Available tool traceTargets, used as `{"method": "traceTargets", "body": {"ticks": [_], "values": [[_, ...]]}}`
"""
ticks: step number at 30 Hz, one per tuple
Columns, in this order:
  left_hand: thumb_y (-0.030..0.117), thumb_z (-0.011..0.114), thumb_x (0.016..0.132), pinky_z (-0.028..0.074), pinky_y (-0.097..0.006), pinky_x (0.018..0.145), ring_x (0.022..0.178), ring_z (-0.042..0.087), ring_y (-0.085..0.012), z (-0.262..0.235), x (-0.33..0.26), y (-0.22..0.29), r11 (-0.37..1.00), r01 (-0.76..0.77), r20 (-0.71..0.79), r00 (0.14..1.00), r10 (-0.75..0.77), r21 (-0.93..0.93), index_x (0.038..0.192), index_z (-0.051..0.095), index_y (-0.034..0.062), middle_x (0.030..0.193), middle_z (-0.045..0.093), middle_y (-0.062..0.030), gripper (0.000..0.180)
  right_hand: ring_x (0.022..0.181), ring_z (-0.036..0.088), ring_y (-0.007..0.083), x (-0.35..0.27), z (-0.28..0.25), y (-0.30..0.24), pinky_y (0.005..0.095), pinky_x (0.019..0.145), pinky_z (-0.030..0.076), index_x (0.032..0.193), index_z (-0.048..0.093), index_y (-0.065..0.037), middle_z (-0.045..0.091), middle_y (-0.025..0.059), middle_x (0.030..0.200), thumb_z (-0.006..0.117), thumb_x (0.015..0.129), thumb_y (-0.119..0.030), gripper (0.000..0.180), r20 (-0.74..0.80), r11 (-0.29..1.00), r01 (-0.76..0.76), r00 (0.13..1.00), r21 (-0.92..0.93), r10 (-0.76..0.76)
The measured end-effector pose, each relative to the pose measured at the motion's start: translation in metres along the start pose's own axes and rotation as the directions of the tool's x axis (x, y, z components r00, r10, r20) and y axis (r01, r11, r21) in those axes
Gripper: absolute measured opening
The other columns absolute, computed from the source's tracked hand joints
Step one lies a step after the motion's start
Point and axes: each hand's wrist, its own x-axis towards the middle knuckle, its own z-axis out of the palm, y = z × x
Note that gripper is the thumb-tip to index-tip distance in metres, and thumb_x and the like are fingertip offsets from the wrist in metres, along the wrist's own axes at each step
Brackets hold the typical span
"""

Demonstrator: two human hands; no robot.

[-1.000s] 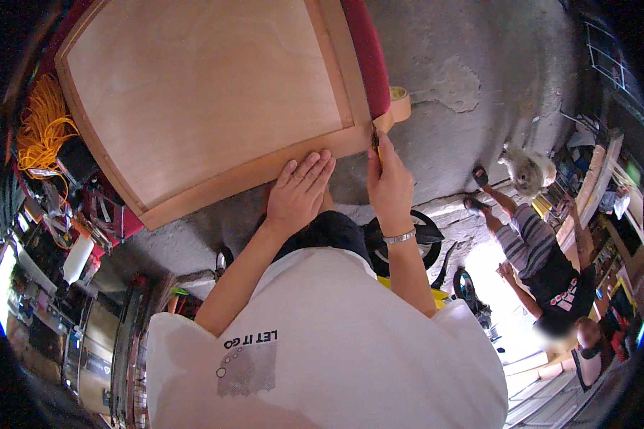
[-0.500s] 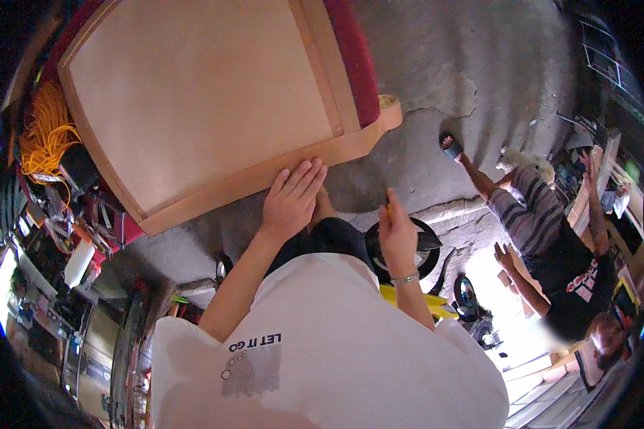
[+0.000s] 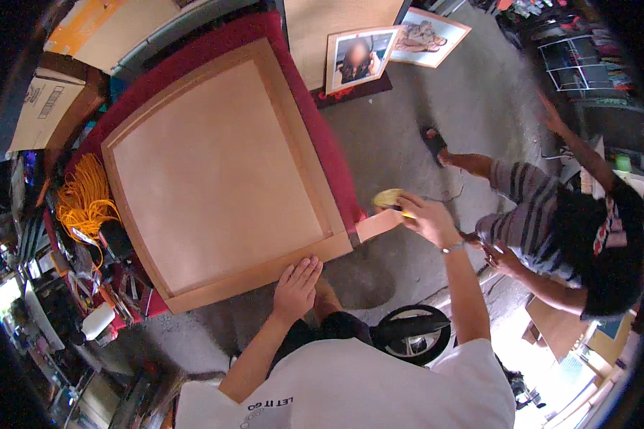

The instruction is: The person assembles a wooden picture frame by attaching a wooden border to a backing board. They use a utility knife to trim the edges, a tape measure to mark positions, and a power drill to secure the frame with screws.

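I watch remotely, left hand [image 3: 298,289] flat on panel [image 3: 215,179], right hand [image 3: 431,220] grasping tape roll [image 3: 388,197], tape strip [image 3: 377,226] pointing lengthwise lower left

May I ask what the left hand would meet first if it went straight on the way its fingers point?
The left hand seems to rest on the brown border; straight on, it would likely cross onto the pale panel first, though depth is hard to judge.
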Motion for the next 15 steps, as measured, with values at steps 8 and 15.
{"method": "traceTargets", "body": {"ticks": [8,15], "values": [[0.017,0.053,0.091,0.026,-0.045,0.116,0.137,0.044,-0.0243,-0.037,0.017,0.019,0.958,0.054,-0.037,0.997,-0.067,-0.283,0.136,0.056,0.0078,0.145,0.051,-0.0117,0.046,0.066,0.067,0.0229,-0.016,-0.133,-0.051,0.0355,0.057,0.053,0.115,0.06,-0.006,0.07,0.0098,0.086,0.082,0.078,-0.029,0.049,-0.274,0.902,-0.328,0.873,0.281,0.403],[0.036,0.055,0.098,0.037,-0.044,0.11,0.126,0.051,-0.029,-0.07,0.04,-0.009,-0.117,-0.177,-0.054,0.741,-0.669,-0.977,0.141,0.042,0.0003,0.14,0.049,-0.0146,0.058,0.062,0.059,0.0073,0.08,-0.056,-0.205,0.0226,0.055,0.052,0.12,0.06,-0.001,0.062,-0.0006,0.084,0.079,0.084,-0.018,0.044,0.29,0.064,-0.316,0.92,0.946,0.264]]}}
